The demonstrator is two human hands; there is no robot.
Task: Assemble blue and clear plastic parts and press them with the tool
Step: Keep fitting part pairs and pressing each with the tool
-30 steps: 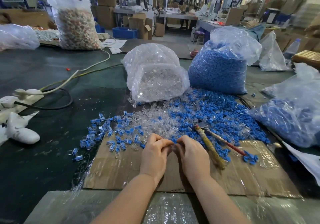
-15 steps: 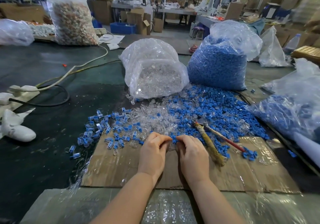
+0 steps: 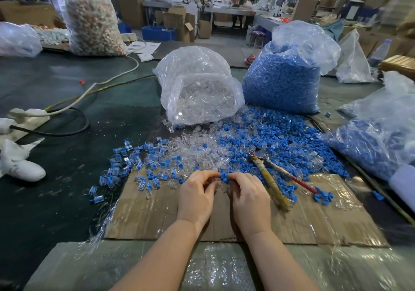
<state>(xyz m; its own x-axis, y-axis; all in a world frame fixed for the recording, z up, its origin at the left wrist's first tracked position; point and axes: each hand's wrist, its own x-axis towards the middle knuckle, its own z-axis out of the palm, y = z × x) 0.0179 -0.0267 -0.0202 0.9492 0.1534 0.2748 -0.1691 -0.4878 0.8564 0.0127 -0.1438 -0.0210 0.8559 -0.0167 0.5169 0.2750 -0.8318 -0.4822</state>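
Observation:
My left hand [image 3: 197,195] and my right hand [image 3: 250,197] meet fingertip to fingertip above the cardboard sheet [image 3: 303,221]. A small blue part [image 3: 224,176] is pinched in my right hand's fingers, and my left hand's curled fingers hold something small against it, mostly hidden. Loose clear parts [image 3: 202,150] and loose blue parts [image 3: 278,138] are heaped just beyond my hands. Joined blue-and-clear pieces [image 3: 134,162] lie scattered to the left. The pliers-like tool [image 3: 272,178], with a taped yellow handle and a red one, lies to the right of my right hand.
A bag of clear parts [image 3: 197,88] and a bag of blue parts [image 3: 285,75] stand behind the heaps. Another bag of blue parts [image 3: 377,138] lies at the right. White and black cables [image 3: 74,104] and white gloves [image 3: 20,165] lie on the dark table at the left.
My hands have stayed together at the near edge of the heap. A blue part now shows between my fingertips; it was not visible a second ago.

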